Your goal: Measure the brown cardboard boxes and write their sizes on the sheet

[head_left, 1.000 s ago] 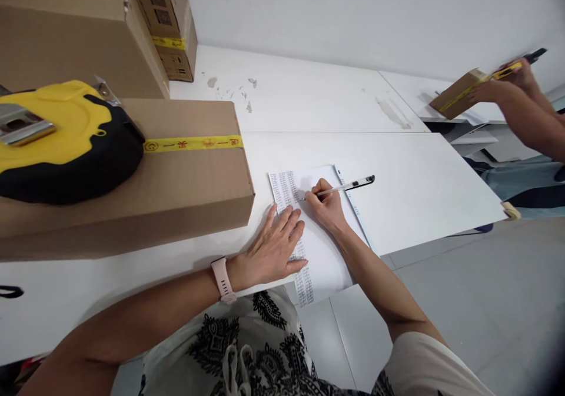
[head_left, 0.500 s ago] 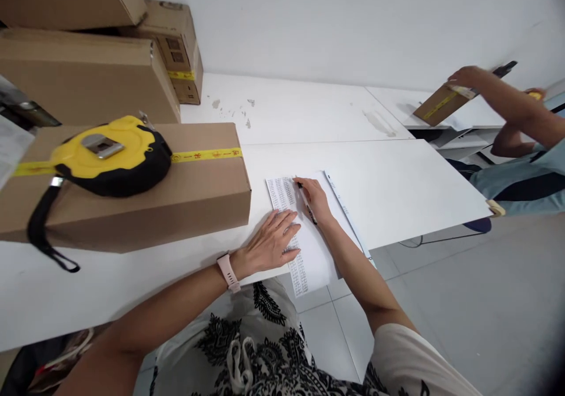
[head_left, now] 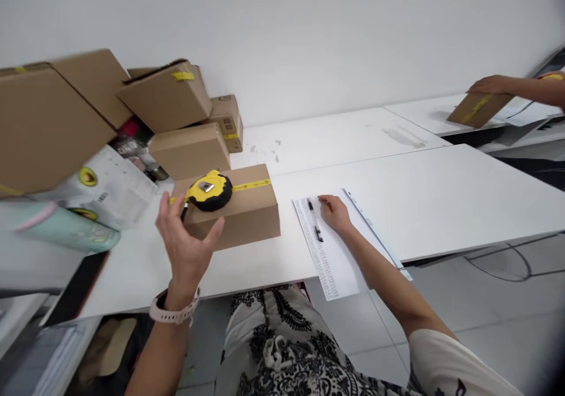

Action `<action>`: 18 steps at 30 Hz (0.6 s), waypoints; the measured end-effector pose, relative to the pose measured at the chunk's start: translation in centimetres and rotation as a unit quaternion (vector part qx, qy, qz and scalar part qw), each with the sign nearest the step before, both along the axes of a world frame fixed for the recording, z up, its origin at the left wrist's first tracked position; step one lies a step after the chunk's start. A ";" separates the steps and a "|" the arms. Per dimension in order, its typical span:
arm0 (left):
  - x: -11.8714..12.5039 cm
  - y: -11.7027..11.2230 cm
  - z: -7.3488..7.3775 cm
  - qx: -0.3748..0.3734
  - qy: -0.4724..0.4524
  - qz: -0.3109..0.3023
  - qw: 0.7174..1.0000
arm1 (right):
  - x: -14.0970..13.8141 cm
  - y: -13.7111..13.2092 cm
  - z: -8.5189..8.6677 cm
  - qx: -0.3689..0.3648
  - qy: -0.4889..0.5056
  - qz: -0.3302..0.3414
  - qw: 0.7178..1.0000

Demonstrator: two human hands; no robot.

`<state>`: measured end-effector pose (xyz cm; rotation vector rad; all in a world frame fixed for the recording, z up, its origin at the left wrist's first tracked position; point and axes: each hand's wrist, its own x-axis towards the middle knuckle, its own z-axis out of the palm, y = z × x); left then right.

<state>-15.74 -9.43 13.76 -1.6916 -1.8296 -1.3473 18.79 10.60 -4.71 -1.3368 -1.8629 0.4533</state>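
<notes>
My left hand (head_left: 188, 246) is raised with fingers spread at the near left corner of a taped cardboard box (head_left: 238, 226), holding nothing. A yellow and black tape measure (head_left: 210, 191) lies on that box, just beyond my fingertips. My right hand (head_left: 335, 212) rests on a printed sheet of paper (head_left: 339, 260), its fingers loosely bent and empty. Beside it, a black-and-clear pen (head_left: 315, 220) lies on the sheet's printed columns. Under the sheet, the edge of a pale blue folder or board (head_left: 375, 231) shows. The sheet's near end hangs over the table edge.
More cardboard boxes (head_left: 189, 146) are stacked against the wall at left. A mint bottle (head_left: 66, 225), an avocado-print bag (head_left: 110, 187) and a dark flat object (head_left: 77, 287) sit further left. At far right, a co-worker's hand (head_left: 489, 84) is on a small box (head_left: 479, 110) on the white table (head_left: 441, 190).
My right hand has let go of the pen, now lying on the sheet. My left hand has left the paper and moved left toward the tape measure. The view has swung left.
</notes>
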 end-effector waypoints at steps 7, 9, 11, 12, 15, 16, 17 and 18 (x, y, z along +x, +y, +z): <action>-1.4 4.1 1.9 -0.189 -0.142 -0.015 0.972 | -0.1 -0.2 0.3 -0.006 0.018 0.006 1.000; -1.0 4.8 2.3 -0.192 -0.130 0.000 0.973 | -0.1 -0.2 0.6 -0.012 0.024 0.008 1.000; -0.9 5.2 2.5 -0.159 -0.140 0.014 0.977 | 0.0 -0.2 1.1 -0.032 0.031 0.001 0.999; -0.9 5.1 2.5 -0.133 -0.158 0.012 0.978 | 0.1 -0.2 1.5 -0.049 0.040 -0.006 0.998; -1.2 3.8 2.2 -0.074 -0.280 -0.055 0.956 | -0.3 -1.1 3.7 -0.096 0.112 -0.027 0.989; -1.3 3.0 2.0 -0.069 -0.336 -0.098 0.934 | -0.8 -1.8 5.0 -0.101 0.148 -0.027 0.983; -1.3 2.1 1.9 -0.070 -0.390 -0.146 0.907 | -1.4 -2.9 6.5 -0.097 0.184 -0.026 0.978; -1.2 1.1 1.7 -0.076 -0.439 -0.193 0.874 | -2.3 -4.1 8.2 -0.090 0.214 -0.007 0.973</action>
